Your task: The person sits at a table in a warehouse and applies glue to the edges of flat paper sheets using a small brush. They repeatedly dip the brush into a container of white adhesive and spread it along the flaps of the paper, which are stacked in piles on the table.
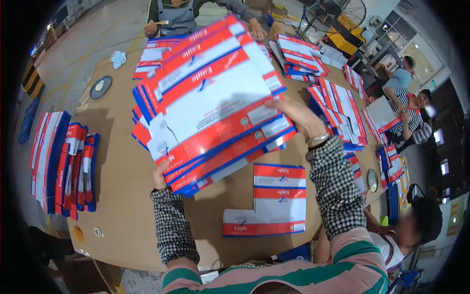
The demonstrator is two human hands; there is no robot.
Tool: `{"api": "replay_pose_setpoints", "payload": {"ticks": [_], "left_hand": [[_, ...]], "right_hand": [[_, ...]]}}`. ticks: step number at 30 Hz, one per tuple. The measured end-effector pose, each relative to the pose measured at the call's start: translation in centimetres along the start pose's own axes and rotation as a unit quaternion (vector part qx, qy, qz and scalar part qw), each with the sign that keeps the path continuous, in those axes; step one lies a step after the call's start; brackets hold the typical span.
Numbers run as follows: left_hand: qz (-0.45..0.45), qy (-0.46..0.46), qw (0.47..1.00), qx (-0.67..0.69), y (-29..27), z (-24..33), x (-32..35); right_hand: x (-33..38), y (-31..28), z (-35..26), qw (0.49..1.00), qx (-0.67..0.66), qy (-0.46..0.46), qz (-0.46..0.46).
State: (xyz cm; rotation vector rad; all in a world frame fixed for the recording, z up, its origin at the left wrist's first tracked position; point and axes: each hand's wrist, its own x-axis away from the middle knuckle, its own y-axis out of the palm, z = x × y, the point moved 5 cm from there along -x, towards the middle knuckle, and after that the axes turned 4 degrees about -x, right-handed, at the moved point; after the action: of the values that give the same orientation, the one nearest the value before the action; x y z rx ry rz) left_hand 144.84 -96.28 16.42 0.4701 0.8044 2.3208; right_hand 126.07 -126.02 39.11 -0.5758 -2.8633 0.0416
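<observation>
Between my two hands is a tilted stack of flat carton blanks (220, 98), printed red, white and blue, raised over the table. My left hand (160, 176) grips its lower left corner, the fingers mostly hidden beneath. At the right edge my right hand (299, 116) clasps it, thumb on top. The sheets are slightly fanned out, with blue edges showing. On the table just below them a single carton blank (280, 211) lies flat, near my right forearm.
The brown table (122, 206) carries more blanks: a leaning stack (61, 166) at left, several piles (338, 110) at right. A dark round dish (101, 87) and crumpled tissue (118, 60) lie far left. A person (178, 19) works opposite; others sit at right. A fan (338, 17) stands behind.
</observation>
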Motion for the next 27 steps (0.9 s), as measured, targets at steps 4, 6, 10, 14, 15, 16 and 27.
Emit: {"api": "replay_pose_setpoints", "payload": {"ticks": [4,6,10,14,15,16,27], "left_hand": [[-0.060,0.044,0.997,-0.010,-0.1,3.1,-0.5],[-0.062,0.106,0.992,-0.024,0.7,5.4,-1.3],[-0.127,0.141,0.982,0.013,8.1,11.3,-0.3],[-0.008,0.309,0.950,-0.044,13.6,17.1,0.3],[-0.055,0.320,0.946,-0.016,15.3,17.3,0.4],[0.013,0.391,0.911,-0.130,14.4,18.8,0.3],[-0.300,0.381,0.855,-0.186,42.9,4.6,11.4]], "right_hand": [[1.6,1.1,-3.7,0.996,-0.005,-0.089,-0.004],[3.0,-0.7,-5.3,0.984,0.013,-0.158,0.076],[6.2,-1.2,-9.5,0.984,-0.010,-0.175,0.042],[15.0,-1.0,-16.2,0.943,0.000,-0.331,-0.007],[17.3,-1.9,-17.2,0.928,0.060,-0.367,0.037],[19.8,-2.1,-17.3,0.908,0.052,-0.412,0.052],[62.8,0.5,-14.1,0.851,0.200,-0.413,0.254]]}}
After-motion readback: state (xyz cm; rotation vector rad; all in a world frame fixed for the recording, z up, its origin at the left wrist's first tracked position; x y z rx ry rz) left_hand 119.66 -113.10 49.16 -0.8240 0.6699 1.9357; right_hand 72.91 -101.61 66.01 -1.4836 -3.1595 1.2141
